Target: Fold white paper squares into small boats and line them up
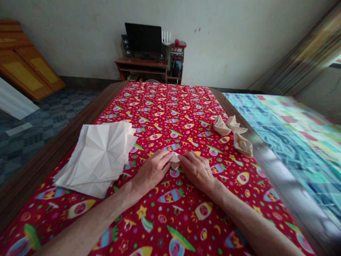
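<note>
A small piece of folded white paper (175, 160) lies between my two hands at the middle of the table. My left hand (156, 165) pinches its left edge, with the fingers closed and curled toward it. From the other side my right hand (197, 167) grips the right edge with thumb and fingers. Part of the paper is hidden under the fingertips. To the left rests a stack of creased white paper sheets (98, 153), its top sheet marked with radiating folds. Three folded paper boats, one of them nearest the edge (243, 144), sit at the right.
A red patterned cloth (170, 117) covers the dark wooden table (106, 97). Beyond it stand a monitor (144, 39) and a red telephone (180, 43) on a small desk (144, 64). A bed with a patchwork cover (279, 128) adjoins the right side; a wooden cabinet (26, 64) stands left.
</note>
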`<state>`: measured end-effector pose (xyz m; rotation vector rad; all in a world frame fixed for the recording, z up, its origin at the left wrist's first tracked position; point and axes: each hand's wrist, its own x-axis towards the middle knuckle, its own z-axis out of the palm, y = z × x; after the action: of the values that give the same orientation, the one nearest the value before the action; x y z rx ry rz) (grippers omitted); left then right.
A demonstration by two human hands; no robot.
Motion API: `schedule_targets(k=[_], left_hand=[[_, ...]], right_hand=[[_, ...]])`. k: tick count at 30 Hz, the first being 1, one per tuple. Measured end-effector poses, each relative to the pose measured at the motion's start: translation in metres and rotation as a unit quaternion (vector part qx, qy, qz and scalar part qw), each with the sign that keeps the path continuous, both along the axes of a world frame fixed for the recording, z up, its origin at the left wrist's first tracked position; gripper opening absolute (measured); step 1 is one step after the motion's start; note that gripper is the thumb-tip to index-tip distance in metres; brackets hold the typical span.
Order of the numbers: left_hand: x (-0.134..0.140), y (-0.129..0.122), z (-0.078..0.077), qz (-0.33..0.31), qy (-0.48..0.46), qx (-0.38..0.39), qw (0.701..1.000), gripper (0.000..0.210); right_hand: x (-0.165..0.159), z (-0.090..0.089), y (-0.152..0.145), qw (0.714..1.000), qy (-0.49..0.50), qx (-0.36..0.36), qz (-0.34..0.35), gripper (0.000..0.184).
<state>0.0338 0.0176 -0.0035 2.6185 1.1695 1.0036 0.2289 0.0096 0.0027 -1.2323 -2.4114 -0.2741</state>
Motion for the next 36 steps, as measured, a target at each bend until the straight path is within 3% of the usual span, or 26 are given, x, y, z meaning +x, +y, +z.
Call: schedule_targets(k=[6, 9, 11, 14, 18, 25, 32, 36], left_hand=[[-0.003, -0.004, 0.007, -0.013, -0.066, -0.063, 0.996, 0.026], [-0.008, 0.001, 0.02, -0.04, -0.101, -0.117, 0.987, 0.027], [-0.012, 0.007, 0.024, -0.022, -0.117, -0.129, 0.985, 0.028], [-0.016, 0.018, 0.019, -0.02, -0.131, -0.142, 0.981, 0.024], [-0.015, 0.021, 0.005, -0.075, -0.126, -0.198, 0.969, 0.015], [-0.013, 0.016, 0.006, -0.079, -0.036, -0.114, 0.99, 0.016], [-0.015, 0.011, 0.013, -0.073, 0.078, -0.069, 0.992, 0.017], [-0.017, 0.012, 0.017, -0.046, 0.054, -0.067, 0.995, 0.018]], right_hand=[[0.004, -0.003, -0.002, 0.998, 0.055, -0.005, 0.013, 0.02], [0.005, -0.003, -0.002, 0.985, 0.153, -0.058, 0.046, 0.022], [0.004, -0.001, -0.002, 0.963, 0.24, -0.097, 0.074, 0.023], [0.002, 0.002, -0.002, 0.93, 0.329, -0.139, 0.083, 0.022], [0.0, 0.004, -0.002, 0.918, 0.354, -0.161, 0.081, 0.02], [-0.001, 0.001, -0.002, 0.911, 0.364, -0.181, 0.063, 0.021], [-0.002, 0.004, -0.004, 0.902, 0.379, -0.206, 0.019, 0.023], [0.001, 0.0, -0.001, 0.9, 0.384, -0.198, -0.049, 0.018]])
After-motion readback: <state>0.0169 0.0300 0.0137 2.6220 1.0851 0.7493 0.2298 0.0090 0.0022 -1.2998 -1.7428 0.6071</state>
